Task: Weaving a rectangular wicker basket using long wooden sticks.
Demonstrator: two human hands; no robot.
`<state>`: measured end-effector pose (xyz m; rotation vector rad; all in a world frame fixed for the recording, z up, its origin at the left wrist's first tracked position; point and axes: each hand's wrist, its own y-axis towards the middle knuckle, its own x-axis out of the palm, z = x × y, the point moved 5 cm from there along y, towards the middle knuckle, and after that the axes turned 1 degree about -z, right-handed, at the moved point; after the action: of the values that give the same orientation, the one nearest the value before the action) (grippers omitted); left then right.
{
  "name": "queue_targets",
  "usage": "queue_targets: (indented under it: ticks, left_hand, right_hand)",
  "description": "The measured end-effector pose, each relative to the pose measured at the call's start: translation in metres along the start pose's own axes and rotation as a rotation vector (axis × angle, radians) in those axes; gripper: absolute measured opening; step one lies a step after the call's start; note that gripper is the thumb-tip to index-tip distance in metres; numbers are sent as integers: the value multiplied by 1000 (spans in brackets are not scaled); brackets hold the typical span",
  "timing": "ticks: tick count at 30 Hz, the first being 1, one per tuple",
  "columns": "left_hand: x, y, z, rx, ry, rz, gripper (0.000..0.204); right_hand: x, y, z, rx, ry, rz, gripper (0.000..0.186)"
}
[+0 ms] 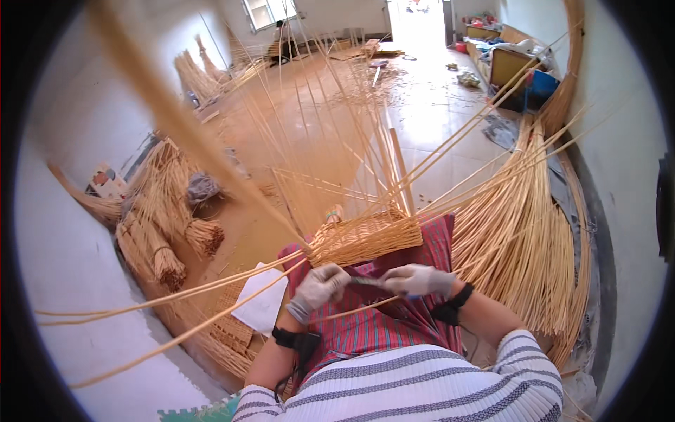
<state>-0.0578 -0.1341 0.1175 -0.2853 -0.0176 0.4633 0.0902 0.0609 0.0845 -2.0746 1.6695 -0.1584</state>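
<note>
Background: a window [257, 15] in the rear wall, left of a bright doorway [416, 22]; along the right wall, low furniture [508, 67] heaped with assorted items, a blue container [543, 85] near its closer end. Left: a crumpled grey bag [202, 188]. Foreground, left of centre: a white sheet [261, 301]; below it, a green mat [207, 411] with a toothed edge.

Bright daylight — doorway [420, 24] blown out to white, window [260, 14] also bright. Glare whitens the floor [425, 95] before it. Strong fisheye distortion: walls [629, 105] bow toward dark corners. Foremost cane [179, 126] is out of focus — a broad, soft smear across upper left.
</note>
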Motion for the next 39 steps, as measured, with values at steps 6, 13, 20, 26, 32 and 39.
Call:
queue_targets:
  ticks: [6, 13, 20, 26, 32, 39]
  left_hand:
    - [-75, 6, 27, 353, 108, 701, 11]
    - [-154, 75, 77, 688, 444, 1287, 32]
    - [-182, 131, 27, 194, 579, 816, 45]
    - [-170, 120, 16, 235, -21, 505, 27]
    - [-161, 120, 18, 202, 48, 525, 16]
    - [-168, 126, 2, 183, 110, 607, 17]
  right_hand:
    - [-102, -31, 16, -134, 17, 576, 31]
    - [-134, -24, -105, -594, -610, 1026, 22]
    - [-199, 35, -81, -106, -967, 904, 27]
    - [-163, 30, 4, -135, -475, 663, 32]
    - [-151, 34, 9, -232, -375, 783, 28]
    - [-179, 36, -11, -465, -279, 977, 27]
